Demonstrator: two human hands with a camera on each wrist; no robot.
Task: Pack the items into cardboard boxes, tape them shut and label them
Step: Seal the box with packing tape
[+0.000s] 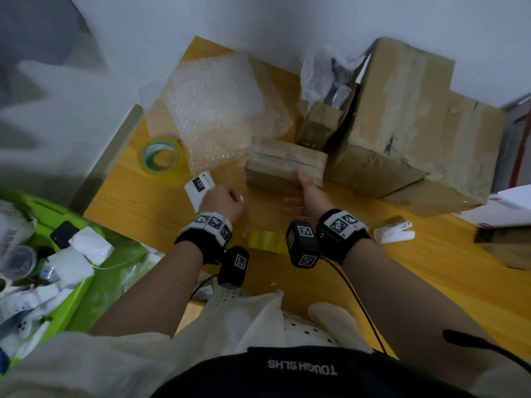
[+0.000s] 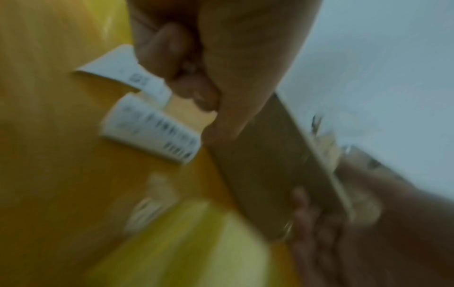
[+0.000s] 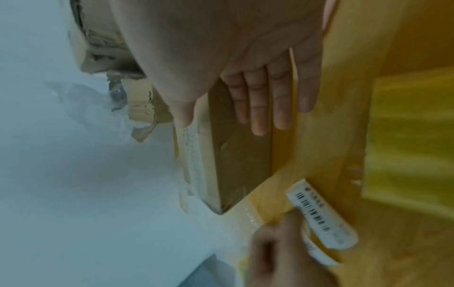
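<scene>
- The small taped brown cardboard box [image 1: 284, 165] sits on the yellow wooden table [image 1: 431, 268], in front of the large worn cardboard box [image 1: 408, 122].
- The right hand [image 1: 310, 193] lies flat against the small box's near side, fingers straight and together, thumb up along its right front corner.
- The left hand [image 1: 222, 201] is left of the small box and apart from it, fingers curled, pinching a white paper shipping label [image 1: 200, 187] printed with barcodes.
- A roll of clear tape with a green-and-white core [image 1: 161, 160] rests beside the sheet of clear bubble wrap [image 1: 212, 110].
- A rolled white label [image 1: 393, 231] lies right of the right wrist.
</scene>
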